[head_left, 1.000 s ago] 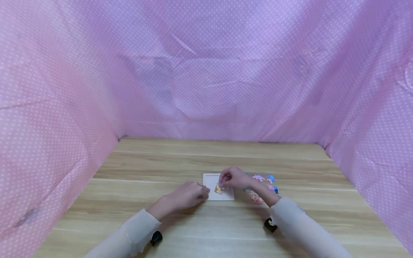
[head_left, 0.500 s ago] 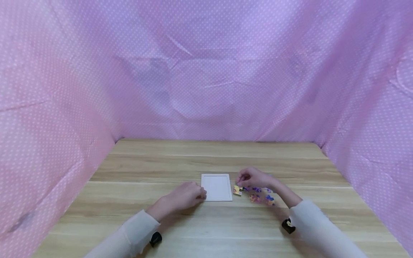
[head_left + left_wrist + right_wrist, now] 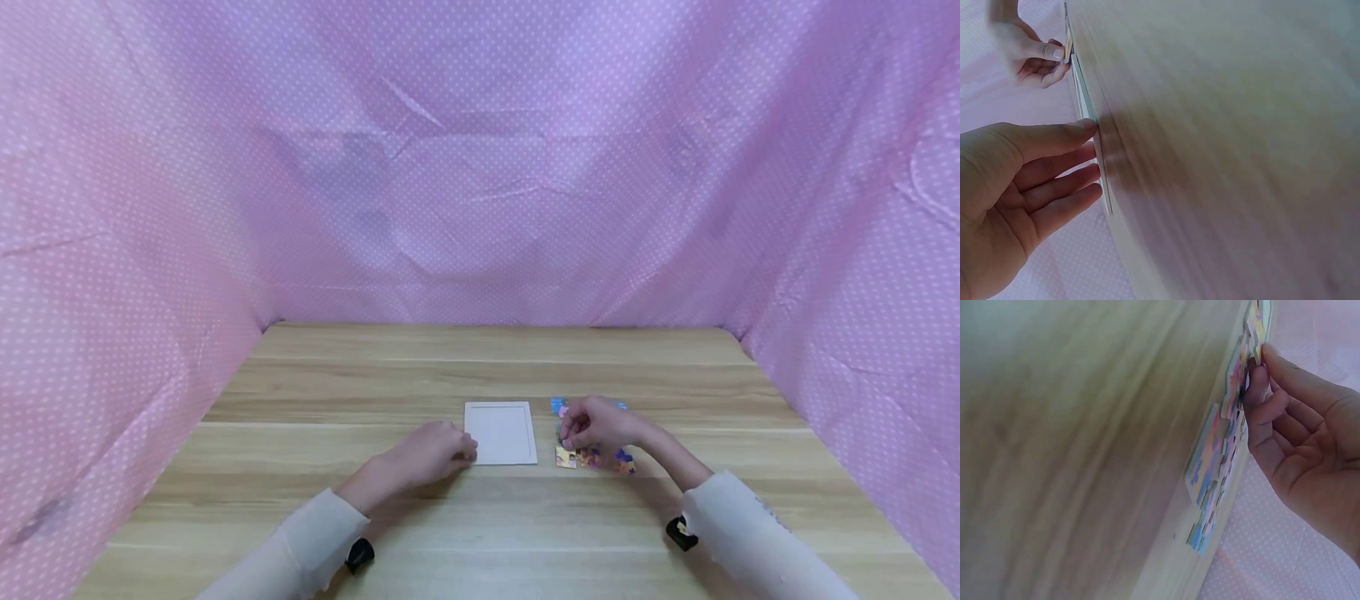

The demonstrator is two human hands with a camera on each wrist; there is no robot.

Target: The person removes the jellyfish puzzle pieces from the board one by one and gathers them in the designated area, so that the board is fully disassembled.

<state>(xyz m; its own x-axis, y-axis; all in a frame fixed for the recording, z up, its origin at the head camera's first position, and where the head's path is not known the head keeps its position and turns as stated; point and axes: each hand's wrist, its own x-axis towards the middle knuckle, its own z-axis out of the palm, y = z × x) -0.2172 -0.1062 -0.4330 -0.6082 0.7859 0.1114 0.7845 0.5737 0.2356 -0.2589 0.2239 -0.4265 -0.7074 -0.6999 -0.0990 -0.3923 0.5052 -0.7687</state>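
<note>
A white puzzle tray (image 3: 501,433) lies on the table in the head view. My left hand (image 3: 435,454) holds the tray's near-left edge; in the left wrist view its thumb (image 3: 1082,127) and fingers meet the rim. To the tray's right, a yellow puzzle piece (image 3: 566,457) sits at the near-left corner of a group of puzzle pieces. My right hand (image 3: 596,422) pinches this piece between thumb and index finger, as the right wrist view shows. Part of the group, including a blue piece (image 3: 557,404), shows around this hand, which hides the middle.
The wooden table (image 3: 360,358) extends around the tray and pieces. Pink dotted cloth (image 3: 480,208) encloses its back and sides. Black wrist devices (image 3: 360,555) hang under both cuffs.
My right hand has carried the yellow piece from over the tray rightward to the group's near-left corner. My left hand has stayed at the tray's edge. The view has shifted slightly.
</note>
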